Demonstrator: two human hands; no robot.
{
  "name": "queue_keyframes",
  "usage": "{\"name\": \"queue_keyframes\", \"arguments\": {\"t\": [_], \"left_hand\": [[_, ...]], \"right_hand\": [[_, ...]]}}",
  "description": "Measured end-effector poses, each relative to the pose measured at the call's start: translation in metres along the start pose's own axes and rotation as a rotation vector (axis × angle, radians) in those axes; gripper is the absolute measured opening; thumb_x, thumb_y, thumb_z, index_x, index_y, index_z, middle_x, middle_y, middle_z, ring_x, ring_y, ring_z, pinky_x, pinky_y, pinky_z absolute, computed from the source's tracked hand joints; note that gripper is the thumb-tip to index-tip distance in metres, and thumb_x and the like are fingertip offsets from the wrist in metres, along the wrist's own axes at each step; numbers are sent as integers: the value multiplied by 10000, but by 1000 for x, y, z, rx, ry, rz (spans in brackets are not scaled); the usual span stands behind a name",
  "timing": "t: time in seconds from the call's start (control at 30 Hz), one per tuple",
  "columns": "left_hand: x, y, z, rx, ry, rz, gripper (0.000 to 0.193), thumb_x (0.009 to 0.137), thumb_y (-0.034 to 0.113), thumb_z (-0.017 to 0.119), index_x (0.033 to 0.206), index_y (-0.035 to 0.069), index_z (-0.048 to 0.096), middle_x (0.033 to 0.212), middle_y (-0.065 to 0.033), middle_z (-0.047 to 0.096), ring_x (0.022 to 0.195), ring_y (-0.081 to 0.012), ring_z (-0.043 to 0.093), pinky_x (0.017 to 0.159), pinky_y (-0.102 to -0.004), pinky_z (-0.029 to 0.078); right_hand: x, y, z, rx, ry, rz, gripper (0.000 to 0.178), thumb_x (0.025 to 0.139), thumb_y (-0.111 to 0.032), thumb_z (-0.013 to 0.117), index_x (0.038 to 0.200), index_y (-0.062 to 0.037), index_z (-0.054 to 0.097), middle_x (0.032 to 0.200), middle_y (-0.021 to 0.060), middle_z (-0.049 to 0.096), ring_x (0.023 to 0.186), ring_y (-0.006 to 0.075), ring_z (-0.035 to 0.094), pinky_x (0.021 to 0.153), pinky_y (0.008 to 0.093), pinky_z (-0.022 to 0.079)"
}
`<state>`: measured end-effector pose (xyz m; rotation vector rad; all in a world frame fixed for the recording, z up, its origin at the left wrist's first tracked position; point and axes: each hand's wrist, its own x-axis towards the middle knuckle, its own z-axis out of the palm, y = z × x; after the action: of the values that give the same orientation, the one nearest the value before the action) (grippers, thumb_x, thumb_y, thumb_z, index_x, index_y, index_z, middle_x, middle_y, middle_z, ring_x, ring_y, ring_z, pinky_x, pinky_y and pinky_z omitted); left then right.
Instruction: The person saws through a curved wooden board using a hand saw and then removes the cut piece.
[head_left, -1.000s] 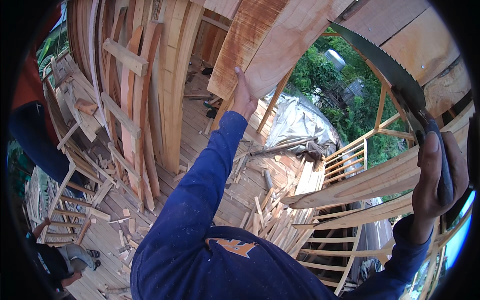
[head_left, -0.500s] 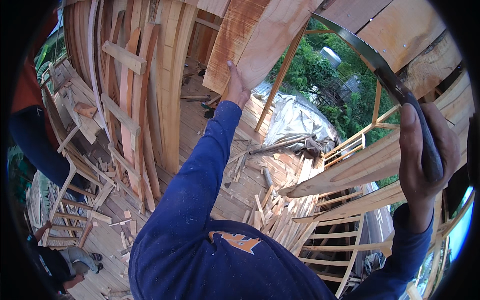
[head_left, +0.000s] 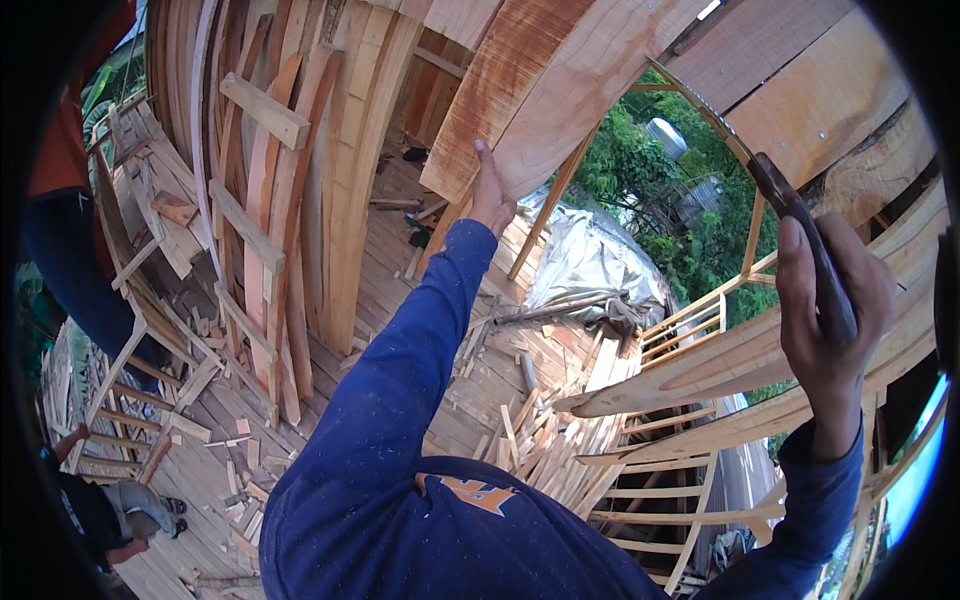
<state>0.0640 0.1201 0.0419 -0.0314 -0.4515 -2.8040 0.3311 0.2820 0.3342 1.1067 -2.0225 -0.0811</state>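
The two hands are apart. The left hand (head_left: 490, 200) is up near 12 o'clock. It is clamped on the low end of a brown board (head_left: 495, 100). The thumb lies on the front, close to the line where the brown board meets a pale board (head_left: 580, 110). Most of the other fingers are hidden.

The right hand (head_left: 840, 300) is out at 3 o'clock. It is wrapped tight around the dark handle of a saw (head_left: 780, 190). The saw leans up toward 1 o'clock. We see its blade (head_left: 735, 141) almost from the edge, so it looks very thin. Its tip is near the pale board, but I cannot tell if they touch.

Tall planks (head_left: 360, 150) stand at 11 o'clock. Green trees (head_left: 625, 155) show at 1 o'clock, and a shiny silver sheet (head_left: 590, 255) lies at 2 o'clock. Two long boards (head_left: 690, 375) stick in between 3 and 4 o'clock. Lots of thin sticks (head_left: 540, 450) lie in a messy heap near 5 o'clock, on the wood floor (head_left: 390, 265). A person in blue trousers (head_left: 75, 260) is at 9 o'clock. Another person in a dark top (head_left: 90, 510) is at 8 o'clock.
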Motion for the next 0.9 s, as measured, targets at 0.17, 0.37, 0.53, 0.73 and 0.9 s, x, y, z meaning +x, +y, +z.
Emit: {"name": "queue_keyframes", "arguments": {"t": [0.17, 0.37, 0.53, 0.73, 0.9], "left_hand": [[6, 5, -15, -81, -68, 11, 791, 819, 628, 425, 1318, 23, 325, 1298, -123, 445, 1153, -210, 485, 956, -304, 407], [-10, 3, -6, -94, -160, 59, 855, 800, 651, 440, 1317, -19, 309, 1315, -144, 419, 1183, -213, 459, 958, -291, 396], [-9, -6, -12, -42, -55, 31, 917, 786, 666, 456, 1348, -28, 249, 1355, -143, 365, 1224, -214, 410, 973, -295, 374], [12, 0, -18, -26, -50, 29, 931, 782, 674, 452, 1374, -4, 215, 1399, -127, 298, 1259, -203, 340, 1001, -306, 326], [-2, 0, -6, 12, -47, -8, 856, 817, 664, 388, 1390, 50, 216, 1405, -106, 304, 1289, -228, 306, 1062, -361, 261]], "right_hand": [[15, 19, 41, 119, -6, 22, 210, 822, -133, 604, 673, 2, 543, 493, 98, 413, 387, 165, 370, 407, 292, 299], [-13, -5, -5, -153, -23, -18, 182, 798, -125, 586, 723, 41, 593, 518, 77, 442, 411, 138, 415, 419, 238, 291], [7, 5, 1, -64, 119, -114, 163, 797, -131, 653, 789, 22, 599, 560, 45, 529, 441, 131, 482, 420, 245, 329], [-24, -13, -28, -117, -32, 51, 185, 783, -146, 617, 748, 33, 588, 526, 83, 432, 414, 170, 402, 433, 258, 278], [-33, 2, -38, 5, 0, 185, 195, 810, -150, 596, 747, 34, 591, 526, 57, 422, 429, 139, 386, 444, 257, 267]]}}
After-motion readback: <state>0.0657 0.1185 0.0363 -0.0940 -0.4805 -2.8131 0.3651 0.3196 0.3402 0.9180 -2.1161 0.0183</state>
